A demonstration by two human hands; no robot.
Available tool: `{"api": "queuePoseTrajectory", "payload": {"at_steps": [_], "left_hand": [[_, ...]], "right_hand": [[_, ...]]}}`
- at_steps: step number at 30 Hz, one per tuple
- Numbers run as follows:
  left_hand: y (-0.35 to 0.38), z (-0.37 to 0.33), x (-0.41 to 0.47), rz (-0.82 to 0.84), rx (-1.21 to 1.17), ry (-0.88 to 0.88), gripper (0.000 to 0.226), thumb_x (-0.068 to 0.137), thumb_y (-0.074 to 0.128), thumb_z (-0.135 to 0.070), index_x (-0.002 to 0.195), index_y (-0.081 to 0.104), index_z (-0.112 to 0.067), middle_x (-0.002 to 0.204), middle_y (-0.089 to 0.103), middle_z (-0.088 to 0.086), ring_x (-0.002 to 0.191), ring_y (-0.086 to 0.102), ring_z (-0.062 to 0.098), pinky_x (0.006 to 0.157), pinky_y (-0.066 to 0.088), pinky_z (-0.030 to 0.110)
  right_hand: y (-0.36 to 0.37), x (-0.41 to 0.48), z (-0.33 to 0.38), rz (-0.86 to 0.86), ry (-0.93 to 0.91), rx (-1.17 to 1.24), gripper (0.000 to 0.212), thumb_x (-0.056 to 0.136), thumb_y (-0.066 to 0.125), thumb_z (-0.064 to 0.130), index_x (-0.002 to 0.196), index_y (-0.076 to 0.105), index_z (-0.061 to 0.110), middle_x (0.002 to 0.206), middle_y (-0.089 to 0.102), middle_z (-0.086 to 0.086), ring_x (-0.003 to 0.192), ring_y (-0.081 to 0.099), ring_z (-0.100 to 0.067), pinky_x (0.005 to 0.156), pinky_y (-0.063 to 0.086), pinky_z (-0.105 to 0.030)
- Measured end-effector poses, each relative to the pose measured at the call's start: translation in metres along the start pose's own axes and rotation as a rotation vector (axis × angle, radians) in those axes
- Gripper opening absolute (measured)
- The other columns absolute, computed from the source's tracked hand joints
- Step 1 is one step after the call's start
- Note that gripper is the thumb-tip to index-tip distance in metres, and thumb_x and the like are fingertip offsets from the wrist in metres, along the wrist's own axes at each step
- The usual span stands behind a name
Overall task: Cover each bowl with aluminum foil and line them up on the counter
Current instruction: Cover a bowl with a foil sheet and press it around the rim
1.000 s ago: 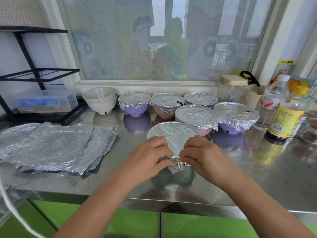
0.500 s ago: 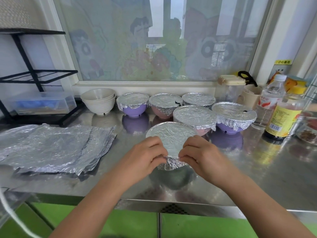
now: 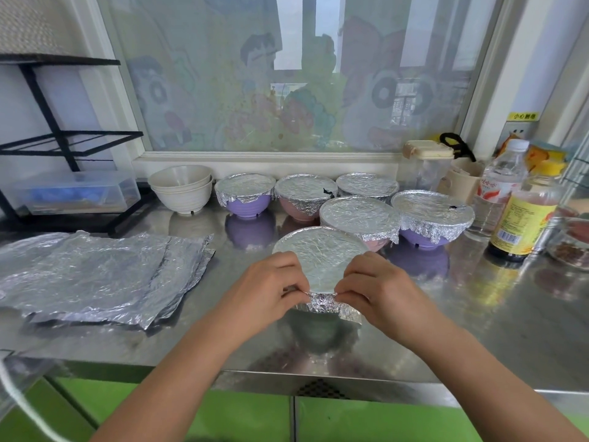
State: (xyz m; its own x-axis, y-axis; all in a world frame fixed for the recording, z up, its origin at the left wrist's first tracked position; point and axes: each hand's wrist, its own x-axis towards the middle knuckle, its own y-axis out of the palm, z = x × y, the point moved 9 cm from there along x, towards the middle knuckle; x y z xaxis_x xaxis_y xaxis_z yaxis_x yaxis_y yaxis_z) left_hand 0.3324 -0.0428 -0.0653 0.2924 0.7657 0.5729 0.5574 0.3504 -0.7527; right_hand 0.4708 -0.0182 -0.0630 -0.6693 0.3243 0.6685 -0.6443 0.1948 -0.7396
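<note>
One foil-topped bowl (image 3: 320, 260) is under work at the front middle of the steel tabletop (image 3: 478, 314), just ahead of the finished ones. Its body is mostly hidden and its colour can't be told. Left hand (image 3: 267, 288) and right hand (image 3: 379, 288) meet at its near rim. Each grip pinches the turned-down foil edge (image 3: 322, 304) between thumb and fingertips, knuckles close. Judged to be crimping the hem under the lip so the sheet holds; the top already lies flat and taut. A loose corner (image 3: 350, 315) juts at near right, likely the next tuck. Behind stand five covered bowls. Three are in a back row along the sill: purple bowl (image 3: 243, 204), pink bowl (image 3: 298, 207), third bowl (image 3: 366, 185), colour hidden. Two are nearer: front pink bowl (image 3: 358, 216) and right purple bowl (image 3: 420, 237). They sit staggered, not in line, so lining up seems left to do. Small dark tears show in two foils. Left of the row are stacked white bowls (image 3: 183, 189), bare, so more wrapping lies ahead. Foil sheets (image 3: 95, 275) lie piled at left, near the left hand. A water bottle (image 3: 498, 189) and sauce bottle (image 3: 522, 224) stand at right, well apart.
</note>
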Motion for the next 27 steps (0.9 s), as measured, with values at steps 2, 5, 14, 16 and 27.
{"api": "queuePoseTrajectory", "payload": {"at_steps": [2,5,14,16,27], "left_hand": [[0.001,-0.002,0.000,-0.008,-0.018,0.004,0.010,0.076,0.075,-0.027,0.076,0.072,-0.018,0.082,0.057,-0.009,0.071,0.046,-0.006,0.066,0.040,0.012],[0.002,-0.004,0.000,-0.022,-0.031,0.004,0.011,0.076,0.075,-0.027,0.076,0.072,-0.017,0.081,0.057,-0.008,0.071,0.045,-0.007,0.067,0.039,0.011],[0.000,-0.002,-0.001,-0.045,-0.023,-0.032,0.013,0.076,0.077,-0.027,0.072,0.070,-0.016,0.079,0.054,-0.011,0.067,0.045,-0.006,0.064,0.038,0.012],[0.000,-0.005,-0.002,-0.048,-0.021,-0.022,0.015,0.076,0.077,-0.029,0.073,0.069,-0.016,0.080,0.054,-0.009,0.067,0.046,-0.005,0.064,0.038,0.012],[-0.003,0.002,-0.002,-0.014,-0.067,-0.017,0.013,0.079,0.077,-0.025,0.074,0.069,-0.015,0.081,0.053,-0.012,0.067,0.050,-0.001,0.065,0.040,0.014]], "right_hand": [[0.001,0.001,0.001,-0.003,-0.003,-0.002,0.009,0.083,0.071,0.023,0.078,0.072,0.015,0.080,0.059,0.002,0.076,0.054,-0.017,0.072,0.044,-0.026],[0.002,0.002,0.003,-0.003,0.001,0.000,0.009,0.083,0.071,0.021,0.076,0.071,0.015,0.079,0.058,0.003,0.075,0.053,-0.017,0.069,0.044,-0.029],[0.006,0.002,0.007,-0.003,0.054,0.006,0.017,0.085,0.067,0.031,0.076,0.070,0.016,0.080,0.058,0.004,0.074,0.055,-0.018,0.067,0.045,-0.029],[0.008,0.002,0.009,-0.013,0.048,0.005,0.018,0.084,0.067,0.031,0.076,0.071,0.016,0.079,0.058,0.004,0.073,0.054,-0.018,0.065,0.045,-0.028],[0.002,-0.003,0.001,-0.040,0.059,0.051,0.016,0.082,0.073,0.030,0.085,0.074,0.015,0.085,0.060,0.003,0.076,0.058,-0.019,0.069,0.047,-0.029]]}}
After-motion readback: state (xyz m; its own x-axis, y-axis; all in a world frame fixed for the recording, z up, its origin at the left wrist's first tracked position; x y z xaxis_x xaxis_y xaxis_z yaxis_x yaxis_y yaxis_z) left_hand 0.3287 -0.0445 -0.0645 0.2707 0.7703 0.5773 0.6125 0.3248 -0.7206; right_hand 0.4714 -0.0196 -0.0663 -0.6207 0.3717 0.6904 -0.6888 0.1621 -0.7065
